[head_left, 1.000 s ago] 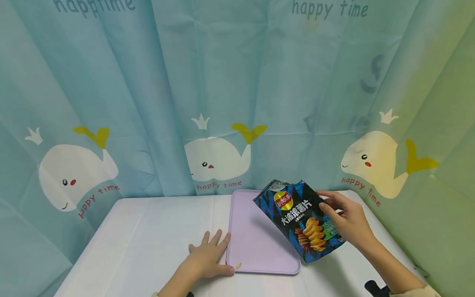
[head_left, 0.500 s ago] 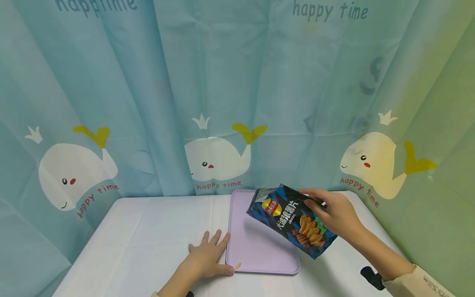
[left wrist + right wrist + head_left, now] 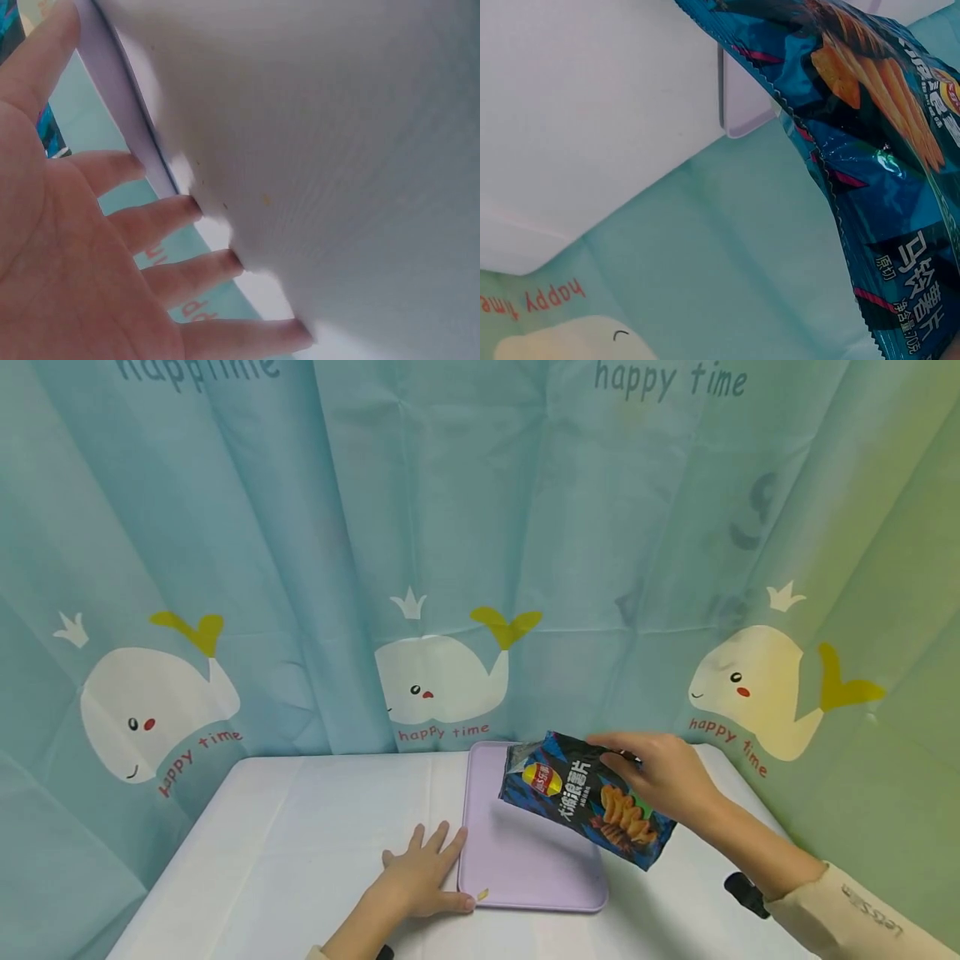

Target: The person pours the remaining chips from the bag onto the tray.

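My right hand (image 3: 667, 772) pinches a dark blue and black bag of potato chips (image 3: 581, 797) by its upper right edge. The bag hangs tilted above the tray, its silvery end pointing to the upper left. In the right wrist view the chip bag (image 3: 870, 150) fills the right side, and the fingers are mostly out of view. Spread flat on the table, my left hand (image 3: 422, 875) touches the left edge of a lilac tray (image 3: 517, 877) with fingertips and thumb. Its straight, spread fingers also show in the left wrist view. A small yellowish crumb (image 3: 483, 894) lies in the tray's near left corner.
A white cloth covers the table (image 3: 315, 835). Tiny specks (image 3: 225, 205) lie on it in the left wrist view. Close behind the table hangs a blue-green curtain (image 3: 315, 568) with whale prints, continuing along both sides.
My right hand has moved left with the chip bag and turned it, so the silvery end now points more to the left and the bag lies flatter. The left hand and tray stay put.
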The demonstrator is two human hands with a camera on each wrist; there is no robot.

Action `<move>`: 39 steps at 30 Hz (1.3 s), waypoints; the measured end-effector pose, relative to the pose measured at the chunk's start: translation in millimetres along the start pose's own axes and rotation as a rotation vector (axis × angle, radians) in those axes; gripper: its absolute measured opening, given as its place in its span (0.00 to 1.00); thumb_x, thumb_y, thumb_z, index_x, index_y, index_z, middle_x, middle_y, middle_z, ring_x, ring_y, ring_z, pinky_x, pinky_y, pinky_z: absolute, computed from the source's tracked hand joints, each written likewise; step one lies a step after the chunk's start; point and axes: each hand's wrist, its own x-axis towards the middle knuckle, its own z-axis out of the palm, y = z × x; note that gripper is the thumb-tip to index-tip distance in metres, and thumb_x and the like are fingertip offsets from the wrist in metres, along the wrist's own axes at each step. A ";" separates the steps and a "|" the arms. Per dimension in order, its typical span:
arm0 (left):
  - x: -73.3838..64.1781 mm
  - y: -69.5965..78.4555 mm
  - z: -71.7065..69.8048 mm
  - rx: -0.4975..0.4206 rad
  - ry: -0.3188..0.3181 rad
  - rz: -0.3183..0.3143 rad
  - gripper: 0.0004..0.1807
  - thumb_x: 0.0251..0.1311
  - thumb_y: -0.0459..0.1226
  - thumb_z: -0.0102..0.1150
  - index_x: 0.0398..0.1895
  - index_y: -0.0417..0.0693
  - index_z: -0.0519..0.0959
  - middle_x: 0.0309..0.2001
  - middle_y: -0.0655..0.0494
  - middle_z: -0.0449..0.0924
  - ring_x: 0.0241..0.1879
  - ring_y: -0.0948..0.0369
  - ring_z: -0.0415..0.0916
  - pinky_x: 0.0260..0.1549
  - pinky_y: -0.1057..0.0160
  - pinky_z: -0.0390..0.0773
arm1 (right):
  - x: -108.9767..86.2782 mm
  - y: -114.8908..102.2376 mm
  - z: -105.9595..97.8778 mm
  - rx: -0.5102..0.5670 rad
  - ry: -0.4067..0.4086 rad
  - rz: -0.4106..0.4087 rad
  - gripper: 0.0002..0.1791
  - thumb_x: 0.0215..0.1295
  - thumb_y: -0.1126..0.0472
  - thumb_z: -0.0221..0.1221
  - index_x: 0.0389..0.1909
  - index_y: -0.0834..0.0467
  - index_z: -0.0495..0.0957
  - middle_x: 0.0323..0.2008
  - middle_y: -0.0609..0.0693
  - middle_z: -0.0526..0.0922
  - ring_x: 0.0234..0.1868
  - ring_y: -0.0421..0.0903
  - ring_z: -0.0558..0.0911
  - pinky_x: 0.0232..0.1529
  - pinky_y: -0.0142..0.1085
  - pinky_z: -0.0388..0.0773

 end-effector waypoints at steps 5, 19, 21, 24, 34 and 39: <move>0.0 0.3 0.5 0.003 -0.006 -0.011 0.57 0.45 0.70 0.64 0.77 0.55 0.61 0.75 0.43 0.59 0.72 0.31 0.53 0.48 0.14 0.57 | 6.8 -0.5 2.8 0.005 -0.040 -0.011 0.19 0.61 0.65 0.68 0.52 0.46 0.85 0.43 0.46 0.90 0.14 0.28 0.58 0.18 0.27 0.60; -0.8 -0.5 1.5 0.009 -0.004 -0.009 0.57 0.44 0.70 0.64 0.77 0.55 0.61 0.76 0.43 0.59 0.72 0.31 0.53 0.48 0.14 0.58 | 26.0 -6.7 -6.8 -0.071 -0.190 -0.011 0.18 0.64 0.61 0.66 0.54 0.42 0.84 0.36 0.45 0.90 0.12 0.30 0.59 0.15 0.28 0.58; -0.8 -0.2 0.7 0.007 -0.003 -0.008 0.57 0.44 0.70 0.64 0.77 0.55 0.61 0.75 0.43 0.59 0.72 0.31 0.53 0.48 0.14 0.57 | 30.3 -8.6 -10.3 -0.078 -0.203 0.001 0.18 0.64 0.61 0.66 0.54 0.41 0.85 0.37 0.45 0.90 0.12 0.31 0.59 0.14 0.28 0.56; -0.8 0.2 -0.2 0.005 -0.003 -0.007 0.57 0.45 0.70 0.64 0.77 0.55 0.61 0.76 0.43 0.59 0.72 0.31 0.53 0.49 0.14 0.57 | 35.3 -11.5 -13.2 -0.073 -0.231 0.026 0.18 0.64 0.61 0.66 0.53 0.41 0.85 0.39 0.46 0.90 0.11 0.32 0.59 0.13 0.29 0.56; -1.4 0.4 1.0 -0.001 -0.001 -0.004 0.57 0.45 0.70 0.64 0.77 0.55 0.61 0.76 0.42 0.59 0.72 0.30 0.53 0.49 0.14 0.57 | 40.6 -18.0 -15.8 -0.070 -0.287 0.037 0.17 0.65 0.62 0.65 0.51 0.39 0.86 0.35 0.43 0.90 0.10 0.33 0.58 0.12 0.28 0.54; -1.3 0.4 0.0 0.004 0.010 -0.005 0.57 0.45 0.70 0.64 0.77 0.55 0.61 0.75 0.43 0.59 0.72 0.31 0.53 0.49 0.15 0.57 | 44.8 -19.8 -15.8 -0.125 -0.302 -0.009 0.17 0.64 0.62 0.66 0.50 0.40 0.87 0.38 0.43 0.90 0.11 0.31 0.60 0.12 0.27 0.53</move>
